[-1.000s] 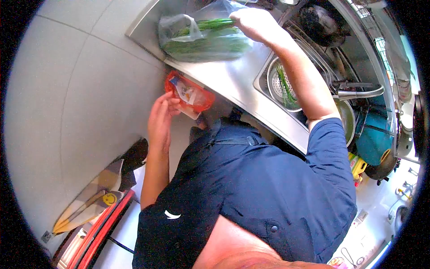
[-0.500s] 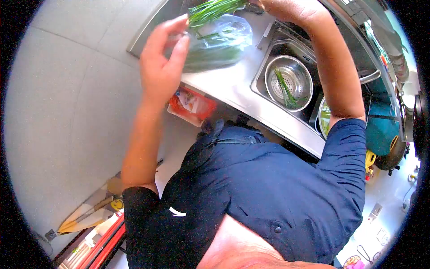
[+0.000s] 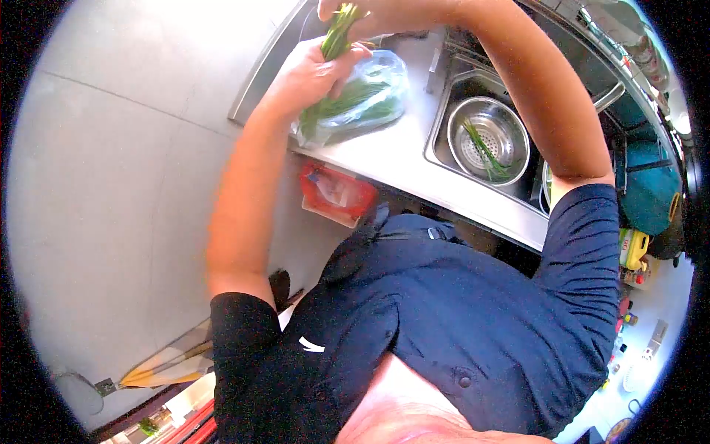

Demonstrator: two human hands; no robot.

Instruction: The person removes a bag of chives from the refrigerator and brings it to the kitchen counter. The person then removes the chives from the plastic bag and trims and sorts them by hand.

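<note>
High in view, above the counter, a bunch of thin green stalks (image 3: 338, 34), long and grass-like, packed tight side by side, lightening to yellowish green at the upper end, steeply tilted. Closed around the lower part, the left hand (image 3: 310, 74); narrowed about the pale upper end, the right hand (image 3: 388, 15), partly cut off by the top of the view. Just below, lying on the counter, a clear plastic bag (image 3: 373, 92) with more greens inside, dimmed by the film, creased and shiny along the folds. Beneath it, the counter (image 3: 392, 152), smooth, pale and metallic, bright with glare, straight along the front edge. Set into it farther right, a sink (image 3: 453, 90) with rounded corners; inside, a round metal colander (image 3: 518, 133), pierced with small holes at the bottom, with a few loose stalks (image 3: 481, 146) lying slantwise across. Below the counter's front edge, a crumpled red bag (image 3: 359, 196) with something whitish inside, too blurred to name. Off to the left, large pale grey tiles (image 3: 126, 155) with thin dark joints. At far right, a curved tap (image 3: 612, 96) and a yellow bottle (image 3: 634, 249). Nearest, a dark shirt (image 3: 473, 296) of soft creased cloth, marked with a small white logo (image 3: 311, 345).
</note>
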